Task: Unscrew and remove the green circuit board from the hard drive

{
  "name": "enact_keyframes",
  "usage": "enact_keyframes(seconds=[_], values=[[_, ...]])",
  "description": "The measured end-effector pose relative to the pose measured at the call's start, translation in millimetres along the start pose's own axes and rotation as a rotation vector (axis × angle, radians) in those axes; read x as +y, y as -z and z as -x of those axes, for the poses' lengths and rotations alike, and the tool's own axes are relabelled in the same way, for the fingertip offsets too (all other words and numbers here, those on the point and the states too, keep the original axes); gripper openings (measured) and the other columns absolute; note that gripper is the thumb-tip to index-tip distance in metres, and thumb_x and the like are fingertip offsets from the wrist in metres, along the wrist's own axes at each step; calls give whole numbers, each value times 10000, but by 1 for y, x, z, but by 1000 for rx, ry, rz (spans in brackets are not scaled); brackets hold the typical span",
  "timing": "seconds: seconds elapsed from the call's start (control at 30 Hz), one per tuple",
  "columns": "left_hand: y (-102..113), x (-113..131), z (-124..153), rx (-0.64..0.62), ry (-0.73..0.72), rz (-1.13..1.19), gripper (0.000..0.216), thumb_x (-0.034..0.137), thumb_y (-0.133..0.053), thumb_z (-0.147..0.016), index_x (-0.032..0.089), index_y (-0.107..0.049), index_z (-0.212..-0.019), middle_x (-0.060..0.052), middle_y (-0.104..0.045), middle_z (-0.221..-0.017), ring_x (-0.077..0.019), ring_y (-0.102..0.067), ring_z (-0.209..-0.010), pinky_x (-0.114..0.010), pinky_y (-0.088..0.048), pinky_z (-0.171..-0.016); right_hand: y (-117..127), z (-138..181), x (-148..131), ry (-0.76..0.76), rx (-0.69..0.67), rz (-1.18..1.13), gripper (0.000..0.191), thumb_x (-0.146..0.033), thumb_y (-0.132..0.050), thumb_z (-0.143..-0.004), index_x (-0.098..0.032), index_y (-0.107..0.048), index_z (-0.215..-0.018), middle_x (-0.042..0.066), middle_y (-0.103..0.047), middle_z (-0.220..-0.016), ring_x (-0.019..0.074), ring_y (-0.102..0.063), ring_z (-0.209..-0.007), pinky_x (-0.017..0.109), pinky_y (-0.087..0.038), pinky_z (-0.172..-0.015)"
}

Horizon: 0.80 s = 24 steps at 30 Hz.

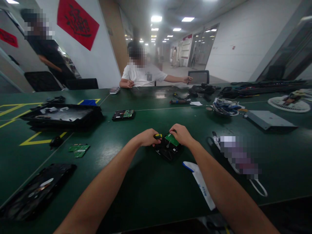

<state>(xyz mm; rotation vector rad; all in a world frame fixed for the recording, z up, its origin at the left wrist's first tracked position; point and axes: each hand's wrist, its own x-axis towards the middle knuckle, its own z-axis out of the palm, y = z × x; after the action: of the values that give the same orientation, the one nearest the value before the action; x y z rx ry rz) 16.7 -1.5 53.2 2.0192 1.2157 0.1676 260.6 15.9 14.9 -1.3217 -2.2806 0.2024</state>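
In front of me on the green table lies a small black casing (168, 153), tilted at an angle. A green circuit board (172, 139) shows in its far part. My left hand (147, 137) is at the casing's left side, with its fingers wrapped round a yellow-and-black screwdriver (158, 136). The screwdriver's tip cannot be made out. At the far right corner of the board, my right hand (182, 134) has its fingertips pinched on the board's edge. Part of that edge is hidden behind the fingers.
Beyond the casing lies another opened device (123, 115). Loose circuit boards (80, 149), a black cover (39, 191) and stacked black trays (63, 115) lie left. A white-and-blue strip (202, 187), grey metal box (270, 120) and cable bundle (225, 107) lie right. A person (142, 73) sits opposite.
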Motion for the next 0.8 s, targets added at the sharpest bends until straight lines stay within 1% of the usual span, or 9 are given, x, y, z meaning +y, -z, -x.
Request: enact_keyframes(seconds=[0.13, 0.27, 0.43, 0.57, 0.8], values=[[0, 0, 0, -5, -8, 7, 199, 319, -676, -790, 166, -735, -903, -18, -702, -684, -162, -652, -628, -237, -428, -567, 1, 1, 1, 23, -1, 14, 99, -189, -626, -920, -193, -724, -911, 73, -714, -1010, 198, -646, -965, 316, -489, -888], [0, 0, 1, -9, -17, 14, 192, 327, -677, -789, 164, -729, -877, -19, -697, -672, -152, -627, -584, -238, -420, -546, 1, 1, -1, 38, 4, 41, 102, -201, -623, -919, -191, -724, -918, 79, -713, -1011, 203, -645, -970, 321, -486, -893], [0, 0, 0, 3, 1, 0, 214, 323, -687, -778, 166, -744, -912, -16, -695, -666, -151, -625, -581, -237, -416, -538, 2, 0, -5, 41, 3, 55, 107, -195, -621, -915, -188, -727, -905, 82, -714, -1002, 205, -646, -971, 320, -488, -891], [-1, -2, -1, 5, -18, 19, 215, 327, -681, -782, 164, -742, -908, -20, -694, -662, -160, -635, -589, -239, -421, -536, 4, 0, -6, 42, -10, 65, 121, -196, -618, -908, -191, -739, -901, 84, -719, -1005, 210, -652, -954, 325, -498, -874], [-1, -2, 0, -4, -6, -1, 242, 347, -662, -790, 167, -745, -928, -20, -698, -671, -155, -631, -588, -231, -410, -509, 6, 3, -4, 75, -20, 54, 206, -116, -601, -852, -196, -768, -942, 72, -732, -1061, 212, -659, -1005, 328, -497, -946]])
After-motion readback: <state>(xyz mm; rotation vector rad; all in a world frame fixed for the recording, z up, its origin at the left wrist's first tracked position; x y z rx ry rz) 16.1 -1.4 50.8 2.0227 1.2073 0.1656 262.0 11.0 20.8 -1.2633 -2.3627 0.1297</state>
